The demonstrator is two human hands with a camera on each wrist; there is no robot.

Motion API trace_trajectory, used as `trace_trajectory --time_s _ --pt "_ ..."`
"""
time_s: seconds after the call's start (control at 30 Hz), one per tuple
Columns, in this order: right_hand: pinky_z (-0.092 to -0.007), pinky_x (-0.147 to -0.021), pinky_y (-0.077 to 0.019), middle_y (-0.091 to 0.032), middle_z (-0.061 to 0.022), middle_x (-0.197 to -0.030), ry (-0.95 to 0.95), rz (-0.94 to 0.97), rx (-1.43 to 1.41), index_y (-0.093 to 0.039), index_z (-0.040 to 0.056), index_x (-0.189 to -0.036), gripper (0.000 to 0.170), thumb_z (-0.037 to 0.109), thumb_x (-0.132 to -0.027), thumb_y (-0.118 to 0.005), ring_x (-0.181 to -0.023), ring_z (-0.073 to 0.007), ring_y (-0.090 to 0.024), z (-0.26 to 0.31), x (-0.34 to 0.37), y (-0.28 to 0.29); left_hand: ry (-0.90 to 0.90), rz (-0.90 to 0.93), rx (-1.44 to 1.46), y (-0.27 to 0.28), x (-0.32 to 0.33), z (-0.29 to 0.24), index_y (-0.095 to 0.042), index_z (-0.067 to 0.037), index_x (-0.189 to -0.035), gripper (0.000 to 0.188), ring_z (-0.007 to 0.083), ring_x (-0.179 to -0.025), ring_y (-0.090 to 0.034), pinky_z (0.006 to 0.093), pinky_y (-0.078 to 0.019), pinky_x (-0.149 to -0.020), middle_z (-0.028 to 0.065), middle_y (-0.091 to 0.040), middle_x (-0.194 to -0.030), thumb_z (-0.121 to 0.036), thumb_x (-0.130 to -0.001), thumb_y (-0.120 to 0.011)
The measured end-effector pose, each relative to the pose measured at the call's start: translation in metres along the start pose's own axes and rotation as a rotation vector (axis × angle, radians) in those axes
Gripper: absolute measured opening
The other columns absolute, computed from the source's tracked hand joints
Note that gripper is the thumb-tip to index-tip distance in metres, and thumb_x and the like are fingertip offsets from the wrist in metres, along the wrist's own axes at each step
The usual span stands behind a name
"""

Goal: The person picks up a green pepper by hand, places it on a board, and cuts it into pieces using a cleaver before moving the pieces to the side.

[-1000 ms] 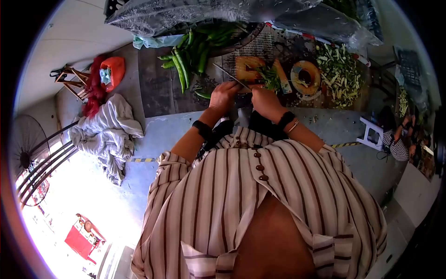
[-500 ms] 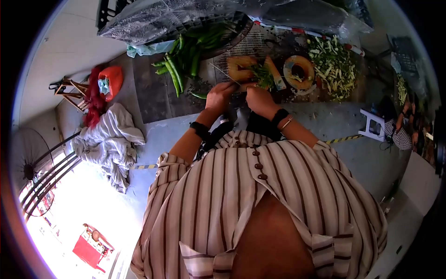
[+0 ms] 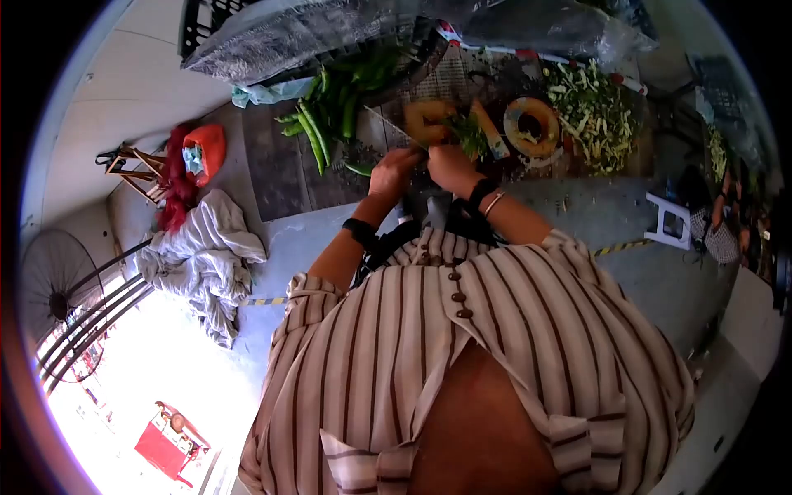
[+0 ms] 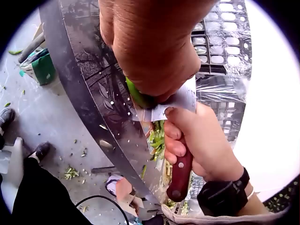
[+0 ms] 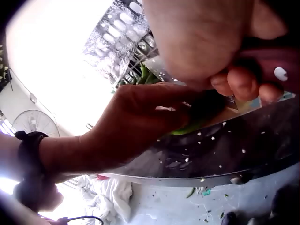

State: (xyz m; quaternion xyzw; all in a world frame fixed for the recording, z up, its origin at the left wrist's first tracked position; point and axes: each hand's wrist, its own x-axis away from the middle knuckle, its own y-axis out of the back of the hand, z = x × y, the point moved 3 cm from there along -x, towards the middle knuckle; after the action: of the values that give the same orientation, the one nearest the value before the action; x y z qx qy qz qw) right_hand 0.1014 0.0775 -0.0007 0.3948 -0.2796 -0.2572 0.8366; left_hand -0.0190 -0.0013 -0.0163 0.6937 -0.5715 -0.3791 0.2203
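The right hand (image 4: 201, 136) grips the dark red handle (image 4: 181, 176) of a knife, its broad blade (image 4: 185, 97) lying against a green pepper (image 4: 136, 95) in the left wrist view. Curled round that pepper, the left hand (image 4: 154, 47) holds it beside the blade. In the head view the left hand (image 3: 394, 171) and right hand (image 3: 452, 170) meet at the table's near edge. Long green peppers (image 3: 313, 136) are piled beyond the left hand. Cut green pieces (image 3: 469, 136) lie just past the right hand, and a larger heap of cut pieces (image 3: 596, 120) is farther right.
Clear plastic sheeting (image 3: 313, 37) and a black crate (image 3: 195, 33) border the table's (image 3: 272, 169) far side. Grey cloth (image 3: 202, 247) and an orange bag (image 3: 205, 153) are at the left. A white stool (image 3: 668, 221) and another person (image 3: 722, 231) are at the right.
The right hand has shifted slightly left, nearer the left hand. The left hand still holds its place near the table's edge, and the head view has tilted a little.
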Motion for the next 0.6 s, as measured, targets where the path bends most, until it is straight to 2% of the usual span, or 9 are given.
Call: trace_trajectory --time_s 0.1,0.2,0.27,0.3,0.43,0.5,0.57,0.6 --pt "-0.0469 -0.067 -0.0495 -0.060 -0.0258 -0.073 0.019 -0.034 -0.028 -0.061 -0.0030 -0.074 0.016 0.010 -0.077 -0.053 -0.071 -0.0404 -0.061 -0.002 -0.005 -0.008 0.022 -0.004 0.016 0.001 0.006 0.002 -0.064 -0.012 -0.102 0.030 0.0281 -0.094 -0.060 0.0354 -0.0505 -0.077 0.0057 -0.063 -0.103 -0.001 -0.075 -0.056" --pt "-0.0475 -0.065 -0.0488 -0.060 -0.0249 -0.072 0.002 -0.062 -0.048 -0.060 -0.0024 -0.073 0.018 0.012 -0.078 -0.052 -0.071 -0.0406 -0.060 -0.009 -0.005 -0.002 0.056 -0.007 0.047 0.001 0.003 0.002 -0.061 -0.010 -0.105 0.032 0.0312 -0.097 -0.058 0.0383 -0.0480 -0.082 0.0111 -0.062 -0.104 0.000 -0.075 -0.054" --pt "-0.0468 -0.059 -0.0451 -0.056 -0.0241 -0.067 0.061 -0.217 -0.153 -0.055 -0.0052 -0.072 0.020 0.013 -0.080 -0.053 -0.065 -0.0409 -0.057 -0.012 -0.003 0.006 0.046 -0.049 0.067 0.001 0.003 0.007 -0.060 -0.009 -0.107 0.034 0.0325 -0.098 -0.057 0.0393 -0.0467 -0.083 0.0120 -0.061 -0.105 0.001 -0.075 -0.054" --pt "-0.0468 -0.059 -0.0451 -0.056 -0.0241 -0.067 0.060 -0.220 -0.152 -0.055 -0.0052 -0.072 0.020 0.013 -0.080 -0.053 -0.065 -0.0409 -0.057 -0.013 -0.002 0.011 0.047 -0.093 0.087 0.003 0.001 0.008 -0.059 -0.008 -0.108 0.035 0.0338 -0.098 -0.056 0.0403 -0.0454 -0.085 0.0128 -0.061 -0.105 0.001 -0.075 -0.053" --pt "-0.0450 -0.054 -0.0401 -0.050 -0.0257 -0.062 -0.033 -0.298 -0.263 -0.050 -0.0064 -0.069 0.026 0.016 -0.080 -0.054 -0.058 -0.0396 -0.054 -0.029 0.015 0.035 0.064 -0.117 0.033 0.007 -0.005 0.015 -0.058 -0.006 -0.108 0.032 0.0332 -0.096 -0.055 0.0406 -0.0446 -0.083 0.0120 -0.060 -0.103 -0.002 -0.077 -0.049" --pt "-0.0463 -0.057 -0.0423 -0.053 -0.0252 -0.065 -0.114 -0.343 -0.379 -0.051 -0.0052 -0.068 0.025 0.017 -0.079 -0.053 -0.062 -0.0419 -0.054 -0.036 0.025 0.050 0.140 -0.054 -0.031 0.005 -0.011 0.015 -0.058 -0.007 -0.108 0.032 0.0307 -0.097 -0.054 0.0394 -0.0422 -0.084 0.0106 -0.059 -0.103 -0.008 -0.077 -0.054" --pt "-0.0449 -0.055 -0.0407 -0.052 -0.0243 -0.062 -0.118 -0.406 -0.348 -0.049 -0.0059 -0.067 0.027 0.018 -0.080 -0.053 -0.058 -0.0400 -0.053 -0.046 0.036 0.055 0.113 -0.055 -0.078 0.003 -0.017 0.007 -0.058 -0.010 -0.110 0.035 0.0294 -0.098 -0.053 0.0397 -0.0400 -0.085 0.0097 -0.059 -0.103 -0.011 -0.075 -0.058" --pt "-0.0443 -0.054 -0.0406 -0.051 -0.0228 -0.060 -0.207 -0.390 -0.463 -0.049 -0.0059 -0.067 0.027 0.018 -0.080 -0.052 -0.056 -0.0376 -0.053 -0.053 0.042 0.057 0.089 -0.062 -0.124 0.002 -0.020 0.003 -0.058 -0.012 -0.112 0.039 0.0281 -0.100 -0.052 0.0399 -0.0378 -0.086 0.0087 -0.059 -0.102 -0.014 -0.073 -0.062"
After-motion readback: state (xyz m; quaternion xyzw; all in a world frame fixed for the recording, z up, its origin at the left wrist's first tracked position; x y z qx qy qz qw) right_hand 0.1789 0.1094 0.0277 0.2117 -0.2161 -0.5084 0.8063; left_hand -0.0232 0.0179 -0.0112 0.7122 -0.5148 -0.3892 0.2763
